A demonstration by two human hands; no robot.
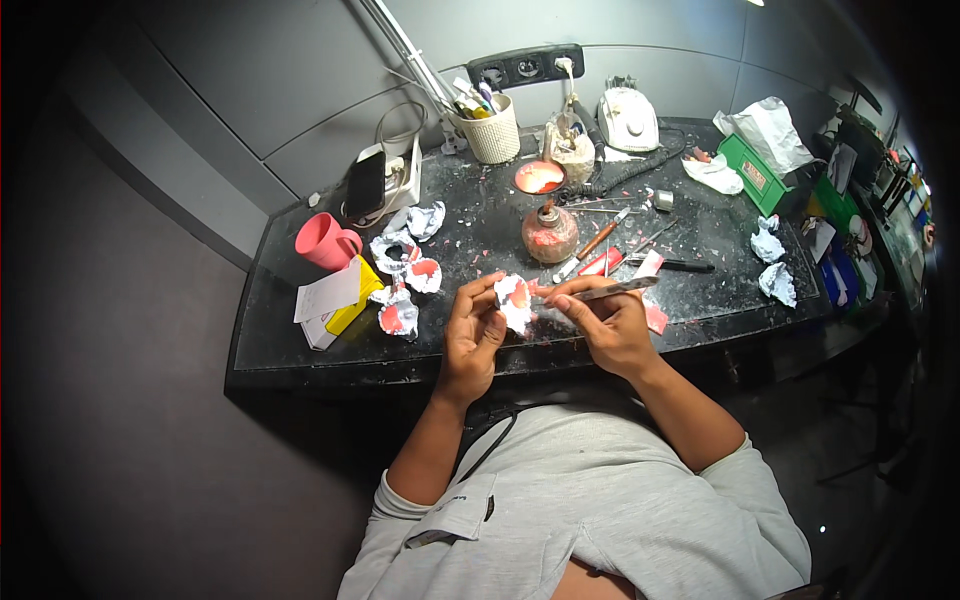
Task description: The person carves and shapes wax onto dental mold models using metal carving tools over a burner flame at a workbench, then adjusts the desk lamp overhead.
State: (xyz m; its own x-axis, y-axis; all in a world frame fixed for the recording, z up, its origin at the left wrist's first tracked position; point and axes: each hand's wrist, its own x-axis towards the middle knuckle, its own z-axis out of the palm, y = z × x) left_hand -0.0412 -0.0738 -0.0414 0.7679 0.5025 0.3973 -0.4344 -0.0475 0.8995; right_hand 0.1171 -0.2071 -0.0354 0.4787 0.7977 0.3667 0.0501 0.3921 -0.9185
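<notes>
Head view, left grip (471, 340) holding white-and-pink piece (515, 300), right grip (614, 328) holding slender tool (630, 286)

- Left forearm (432, 445), bare, reaches toward the far side, leaning slightly right up to its wrist (455, 392).
- Left hand (470, 335) is raised, fingers bent on the far side and the thumb (491, 332) nearer, closed in a light fingertip grip.
- Right forearm (690, 410), also bare, slants from near right toward far left.
- Right hand (610, 325) closes in a pen-like pinch, thumb (580, 312) and fingers pointing left.
- The two hands are near each other, fingertips facing.
</notes>
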